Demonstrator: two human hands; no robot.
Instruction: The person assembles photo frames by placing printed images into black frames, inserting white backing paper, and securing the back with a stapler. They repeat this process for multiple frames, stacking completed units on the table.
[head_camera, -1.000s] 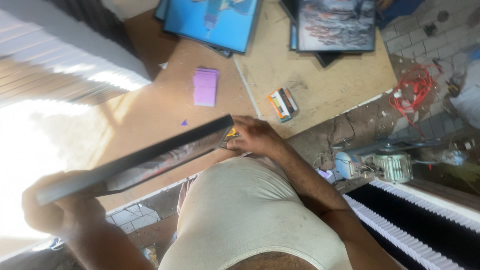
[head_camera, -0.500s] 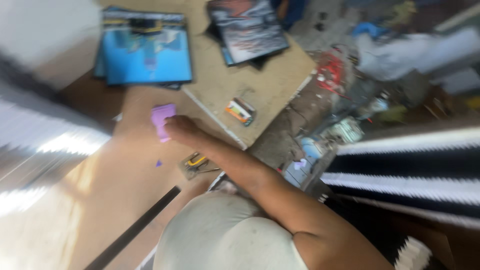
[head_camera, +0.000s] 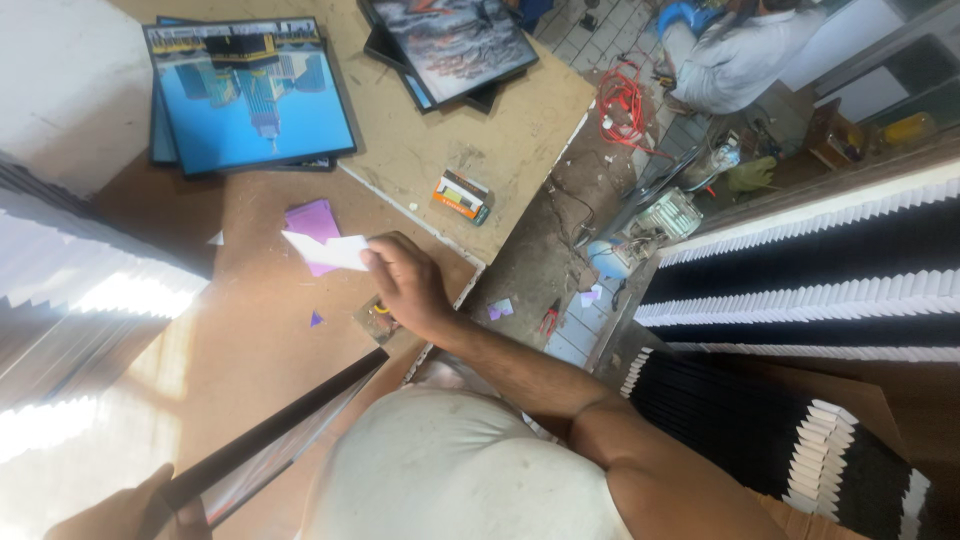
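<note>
Over the brown board (head_camera: 260, 330), our right hand (head_camera: 405, 285) pinches a white paper slip (head_camera: 328, 250) above the purple pad (head_camera: 315, 222). Our left hand (head_camera: 125, 510) is clamped on the black frame (head_camera: 270, 435), bottom left.

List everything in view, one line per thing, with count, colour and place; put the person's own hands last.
White card: one, white, pinched in the right hand above the purple pad.
Purple pad: one, purple, on the brown board.
Black frame: one, black, held by the left hand at its lower end.
Blue picture: one, blue with black frame, top of a stack at upper left.
Dark picture: one, grey and dark, top of a stack at upper centre.
Small box: one, orange and white, on the lighter board.
Red cable: one bundle, red, on the floor.
Other person: one, light clothing, upper right.
Left hand: bottom left, gripping the frame.
Right hand: centre, holding the card.
</note>
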